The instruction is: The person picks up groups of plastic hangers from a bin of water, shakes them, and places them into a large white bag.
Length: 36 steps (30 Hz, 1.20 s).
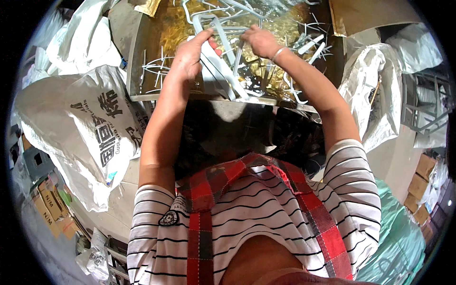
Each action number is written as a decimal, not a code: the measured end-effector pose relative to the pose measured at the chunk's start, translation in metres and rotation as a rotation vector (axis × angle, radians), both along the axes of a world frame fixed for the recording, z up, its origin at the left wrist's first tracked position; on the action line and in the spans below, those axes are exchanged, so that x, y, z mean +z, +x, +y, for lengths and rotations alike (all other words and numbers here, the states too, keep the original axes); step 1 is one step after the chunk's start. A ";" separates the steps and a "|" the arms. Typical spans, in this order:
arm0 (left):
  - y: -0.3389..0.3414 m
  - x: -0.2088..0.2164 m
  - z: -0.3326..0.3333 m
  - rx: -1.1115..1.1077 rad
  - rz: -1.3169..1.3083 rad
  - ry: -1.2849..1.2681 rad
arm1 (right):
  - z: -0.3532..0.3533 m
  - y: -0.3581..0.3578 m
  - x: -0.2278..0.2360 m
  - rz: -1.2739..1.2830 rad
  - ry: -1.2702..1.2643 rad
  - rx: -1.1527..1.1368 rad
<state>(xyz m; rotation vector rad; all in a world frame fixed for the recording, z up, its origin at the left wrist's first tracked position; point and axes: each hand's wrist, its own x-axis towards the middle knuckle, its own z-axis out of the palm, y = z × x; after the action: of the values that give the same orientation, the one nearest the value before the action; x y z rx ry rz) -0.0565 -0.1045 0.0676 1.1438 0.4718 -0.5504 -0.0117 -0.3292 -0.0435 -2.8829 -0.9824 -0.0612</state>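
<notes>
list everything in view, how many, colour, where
tray: one, grey-brown, top centre
thin strips: many, white, in the tray
long piece: at least one, whitish, held over the tray
printed sack: one, white, left of the tray
crumpled bag: one, white, right of the tray
other bags: several, whitish, both upper corners
large bag: one, green, lower right
cardboard boxes: several, brown, both far sides
flat sheet: one, brown, top right
shirt: one, striped white, lower centre
apron: one, red-and-black check, over the shirt
bracelet: one, pale, right wrist
left hand: one, bare, gripping the long piece
right hand: one, bare, over the tray
</notes>
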 end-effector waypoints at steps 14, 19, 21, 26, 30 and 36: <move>0.000 -0.001 0.003 0.237 -0.401 0.274 | 0.000 0.026 0.031 0.236 -0.462 0.230; 0.000 0.004 -0.003 0.234 -0.261 0.198 | -0.014 -0.008 0.064 0.022 0.003 -0.144; 0.000 0.000 -0.012 0.241 -0.124 0.215 | 0.004 -0.024 0.078 0.019 -0.049 -0.291; -0.002 -0.009 -0.023 0.198 -0.056 0.193 | 0.036 -0.062 0.093 0.224 0.245 -0.563; 0.004 -0.027 -0.017 0.194 0.018 0.084 | 0.058 -0.073 0.101 0.445 0.679 -0.714; -0.015 -0.040 -0.006 0.011 -0.215 -0.257 | 0.066 -0.072 0.085 0.504 0.906 -0.428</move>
<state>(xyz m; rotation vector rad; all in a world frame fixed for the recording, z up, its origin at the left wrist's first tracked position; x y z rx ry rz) -0.0719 -0.1107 0.0278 0.9402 0.2142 -0.4581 -0.0840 -0.2633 0.0414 -2.0384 -0.1466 0.1462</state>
